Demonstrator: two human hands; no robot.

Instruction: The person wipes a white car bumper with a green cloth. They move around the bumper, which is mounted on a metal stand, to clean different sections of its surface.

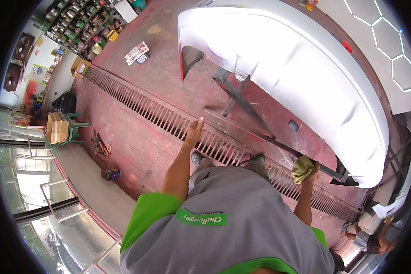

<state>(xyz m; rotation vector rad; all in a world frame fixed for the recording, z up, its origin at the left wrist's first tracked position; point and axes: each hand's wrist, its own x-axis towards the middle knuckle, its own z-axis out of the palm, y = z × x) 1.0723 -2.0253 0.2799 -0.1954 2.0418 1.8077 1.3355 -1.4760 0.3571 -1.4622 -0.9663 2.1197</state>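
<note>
My right hand (313, 174) grips a crumpled olive-yellow cloth (302, 169), held just below the lower right end of a large white car bumper (287, 68). The bumper rests on a dark metal stand (246, 107), whose long bar runs down toward the cloth. My left hand (194, 133) is raised over the floor grating, with its thumb side up and nothing seen in it. It looks loosely open, though some of its fingers are hidden. The left hand is apart from both bumper and stand.
A slotted floor grating (141, 102) crosses the red floor under my feet. To the left are a green chair (77, 125) bearing a cardboard box (58, 128), scattered tools (100, 145) and a small dark box (110, 174). Shelves of cans (75, 27) stand behind. Another person (374, 242) works at lower right.
</note>
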